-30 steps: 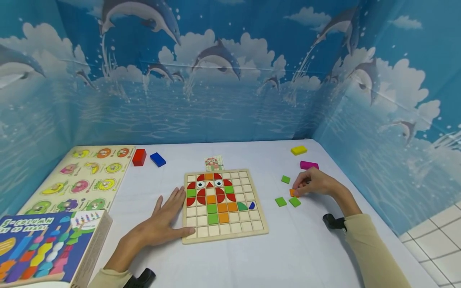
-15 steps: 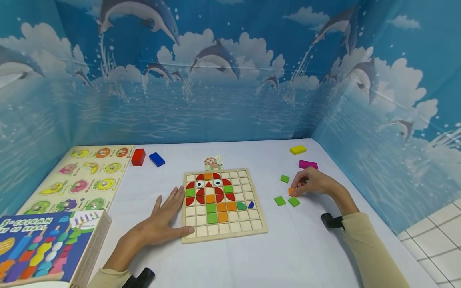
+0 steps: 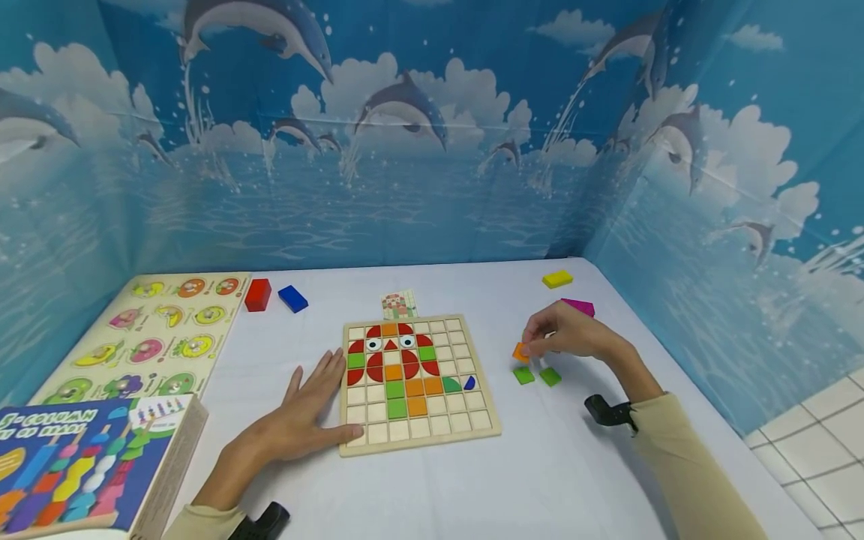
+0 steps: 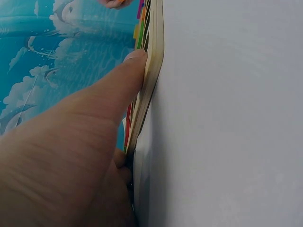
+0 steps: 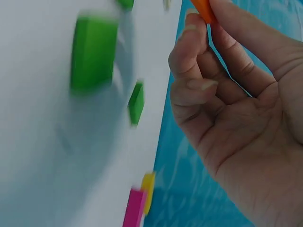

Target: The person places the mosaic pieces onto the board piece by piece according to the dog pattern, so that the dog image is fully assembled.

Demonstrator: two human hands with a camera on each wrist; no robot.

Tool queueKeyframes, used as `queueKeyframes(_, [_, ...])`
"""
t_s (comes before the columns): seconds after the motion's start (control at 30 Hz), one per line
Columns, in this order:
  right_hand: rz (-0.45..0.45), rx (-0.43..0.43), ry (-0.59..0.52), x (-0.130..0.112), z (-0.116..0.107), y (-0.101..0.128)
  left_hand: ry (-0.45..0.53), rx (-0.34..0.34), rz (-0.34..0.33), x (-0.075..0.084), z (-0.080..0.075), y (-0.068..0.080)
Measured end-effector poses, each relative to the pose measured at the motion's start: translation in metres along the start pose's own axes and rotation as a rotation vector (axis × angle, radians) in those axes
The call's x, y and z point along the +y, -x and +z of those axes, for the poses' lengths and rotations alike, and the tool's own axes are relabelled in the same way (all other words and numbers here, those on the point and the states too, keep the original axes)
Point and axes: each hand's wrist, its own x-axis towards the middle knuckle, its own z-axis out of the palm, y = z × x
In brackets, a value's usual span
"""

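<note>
The right hand (image 3: 563,335) pinches an orange tile (image 3: 520,351) just above the tabletop (image 3: 540,465), right of the puzzle board (image 3: 418,384) that the flat, spread left hand (image 3: 304,416) steadies; next it probably needs carrying to an empty cell.

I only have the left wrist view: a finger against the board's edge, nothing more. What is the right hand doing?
Observer: The right hand pinches an orange tile right of the board.
Operator: Is that tile on the table?
Observer: It looks lifted; in the right wrist view the fingers hold it clear of the cloth.
Operator: Any spare tiles near it?
Observer: Two green tiles lie just below that hand.
Operator: And my left hand?
Observer: The left hand lies flat on the table, fingers against the board's left edge.
</note>
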Motion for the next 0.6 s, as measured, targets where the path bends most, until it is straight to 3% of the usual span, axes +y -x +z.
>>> queueKeyframes(0.27, [-0.154,-0.121,-0.097,-0.047,0.054,-0.021,0.013,-0.018,-0.011,0.004,-0.003,0.000])
queueKeyframes(0.6, [-0.268,-0.060,-0.032,-0.082,0.101,-0.026,-0.005,-0.009,-0.007,0.002,-0.003,0.000])
